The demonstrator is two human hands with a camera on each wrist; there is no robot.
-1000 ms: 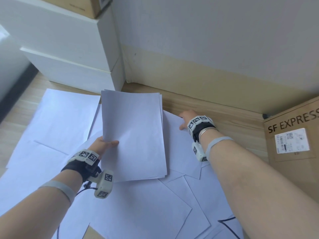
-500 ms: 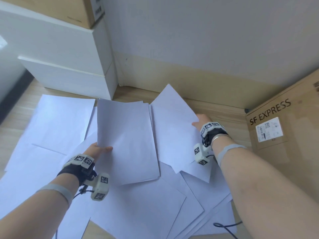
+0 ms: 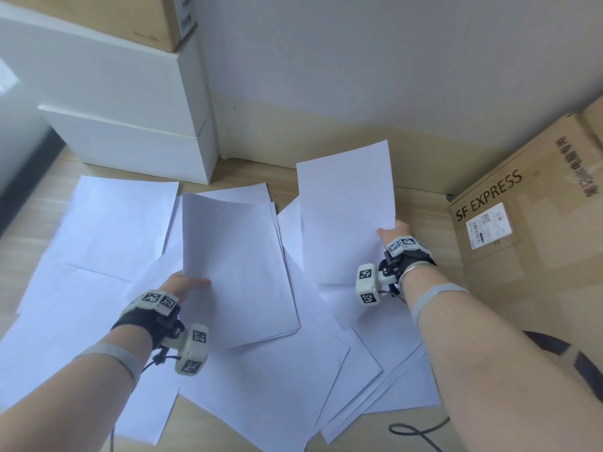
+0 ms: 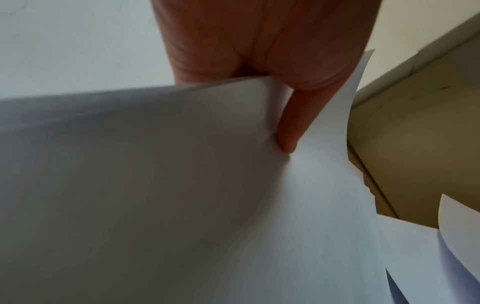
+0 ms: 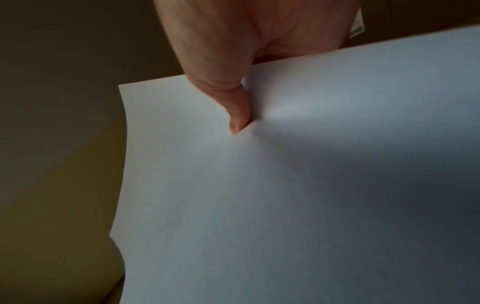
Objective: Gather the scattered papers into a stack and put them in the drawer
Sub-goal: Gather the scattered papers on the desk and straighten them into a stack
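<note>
left hand (image 3: pixel 186 283) pinches gathered stack (image 3: pixel 238 265), long axis pointing away. right hand (image 3: pixel 393 231) pinches single sheet (image 3: pixel 346 210) just right of stack, parallel; likely goes leftward onto stack. loose papers (image 3: pixel 98 223) underneath.

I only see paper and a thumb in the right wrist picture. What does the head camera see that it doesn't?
Only the head view shows the left hand holding a stack of papers, loose sheets on the floor, the white drawers and a cardboard box. Only the right wrist view shows the thumb pressing into the paper. Both show the right hand pinching one sheet.
</note>
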